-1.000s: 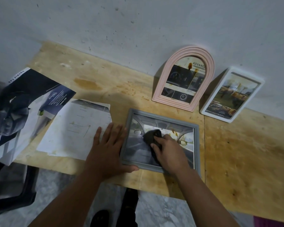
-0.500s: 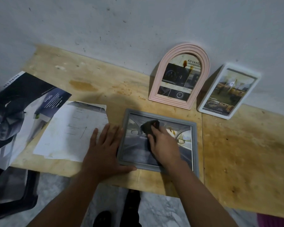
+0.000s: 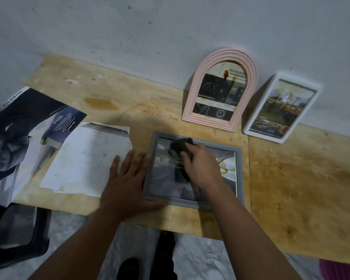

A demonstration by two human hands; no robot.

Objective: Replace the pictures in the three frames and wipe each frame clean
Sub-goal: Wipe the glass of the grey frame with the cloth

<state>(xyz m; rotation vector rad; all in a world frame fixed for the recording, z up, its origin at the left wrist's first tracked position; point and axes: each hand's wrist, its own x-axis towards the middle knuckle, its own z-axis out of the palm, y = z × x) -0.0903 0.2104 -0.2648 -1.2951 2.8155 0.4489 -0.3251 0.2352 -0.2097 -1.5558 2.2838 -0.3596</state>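
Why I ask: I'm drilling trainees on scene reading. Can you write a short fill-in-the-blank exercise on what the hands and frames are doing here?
1. The right hand presses a dark ____ onto the grey frame.
2. The left hand lies flat at the grey frame's ____ edge.
3. The pink arched frame leans against the ____.
4. The white frame stands to the pink one's ____.

Missing words: cloth; left; wall; right

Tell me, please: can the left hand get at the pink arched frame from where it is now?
Probably yes. The left hand lies flat at the grey frame's left edge, holding nothing. The pink arched frame leans on the wall beyond; bare tabletop lies between, though the wiping right hand is close.
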